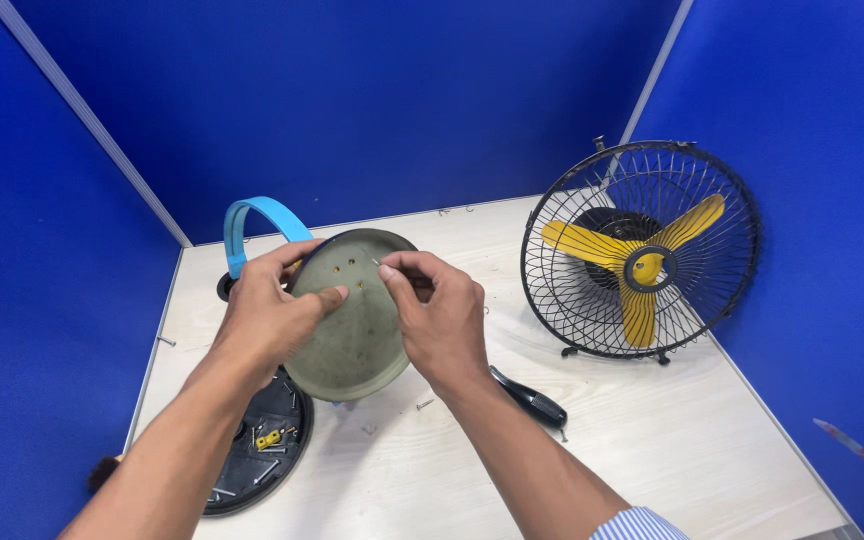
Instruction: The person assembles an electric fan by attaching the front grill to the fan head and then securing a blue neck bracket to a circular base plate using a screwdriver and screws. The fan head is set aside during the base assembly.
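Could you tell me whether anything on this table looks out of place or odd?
Yes: loose screws lie scattered on the table, one near its left edge, and the fan stands without its base.

no packages, labels, signs or screens in view, just bare blue partition walls and a plain light wooden tabletop

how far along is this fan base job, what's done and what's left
Done: the black round base cover lies off on the table, holding loose screws and a yellow part. In hand: the left hand grips the grey-green round metal plate while the right hand pinches a small screw at its holes. Left: a loose screw and the black-handled screwdriver lie unused.
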